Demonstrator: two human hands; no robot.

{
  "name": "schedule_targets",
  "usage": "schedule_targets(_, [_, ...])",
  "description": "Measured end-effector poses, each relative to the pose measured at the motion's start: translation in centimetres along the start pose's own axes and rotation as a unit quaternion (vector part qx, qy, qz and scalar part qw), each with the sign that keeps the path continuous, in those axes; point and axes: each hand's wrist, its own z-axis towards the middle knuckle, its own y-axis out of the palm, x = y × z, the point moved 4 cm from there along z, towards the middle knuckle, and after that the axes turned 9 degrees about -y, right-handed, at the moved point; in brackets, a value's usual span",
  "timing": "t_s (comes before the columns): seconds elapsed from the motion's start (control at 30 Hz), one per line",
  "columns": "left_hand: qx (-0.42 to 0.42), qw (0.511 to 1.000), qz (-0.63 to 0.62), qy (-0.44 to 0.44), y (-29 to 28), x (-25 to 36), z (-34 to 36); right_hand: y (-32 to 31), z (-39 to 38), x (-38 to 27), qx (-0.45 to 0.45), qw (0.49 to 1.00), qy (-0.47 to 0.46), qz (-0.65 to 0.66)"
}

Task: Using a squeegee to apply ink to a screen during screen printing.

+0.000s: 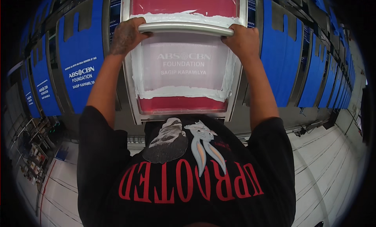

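Note:
Both hands grip a long silver squeegee bar [186,28] across the upper part of a screen-printing frame [137,109] in front of me. My left hand [129,33] is closed round its left end, and my right hand [244,39] round its right end. The screen has red upper and lower bands [182,105], a pale translucent middle [182,51] with white printed lettering, and smeared white ink [182,92] along the middle's borders. The squeegee lies over the upper edge of that pale area.
Rows of blue fabric panels [282,58] on metal boards run out to both sides, those on the left [78,47] with white print. Below them are a pale floor [317,168] and, at the far left, cluttered shelving [35,148]. My torso fills the lower middle.

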Motion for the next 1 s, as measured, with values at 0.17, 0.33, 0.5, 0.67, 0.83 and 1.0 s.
schedule_targets(0.17, [0.044, 0.995, 0.074, 0.048, 2.8, 0.0, -15.5, -1.1, -11.6, -4.7, 0.031, 0.999, -0.035, 0.026])
schedule_targets(0.33, [0.071, 0.997, 0.028, 0.016, 4.6, 3.1, -22.8, 2.2, -19.6, -5.9, 0.027, 0.996, -0.011, 0.079])
schedule_targets(0.5, [0.130, 0.989, 0.058, 0.035, 3.6, -0.8, -7.0, 2.5, -4.9, -1.4, 0.080, 0.996, -0.010, 0.031])
schedule_targets(0.67, [-0.035, 0.997, 0.013, -0.060, 0.5, -0.2, -1.5, -0.1, -0.8, -0.8, -0.044, 0.998, -0.031, -0.032])
schedule_targets(0.83, [0.095, 0.993, 0.061, 0.020, 4.0, 1.6, -21.4, 0.7, -16.8, -6.3, 0.058, 0.996, -0.041, 0.049])
schedule_targets(1.0, [0.104, 0.991, 0.079, 0.012, 4.8, 2.1, -20.0, 2.9, -16.6, -5.2, 0.057, 0.997, -0.031, 0.046])
